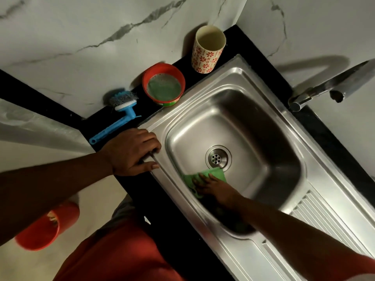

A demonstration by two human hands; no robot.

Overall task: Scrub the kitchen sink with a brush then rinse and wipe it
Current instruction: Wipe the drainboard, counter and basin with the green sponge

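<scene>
The steel sink [261,110] fills the middle of the head view, its drain [217,158] in the basin floor. My right hand [213,188] lies inside the basin just below the drain, fingers spread flat, pressing a green cloth [213,173] onto the bottom. My left hand [133,152] rests on the sink's near-left corner rim, fingers curled over the edge. The blue brush [119,118] lies on the black counter to the left of the sink, bristles toward the wall, with neither hand on it.
A red tub of green paste [164,86] and a flowered cup [209,49] stand on the counter behind the sink. The tap [332,84] reaches in from the right. The ribbed drainboard [316,218] lies to the right. A red bucket [46,226] stands on the floor.
</scene>
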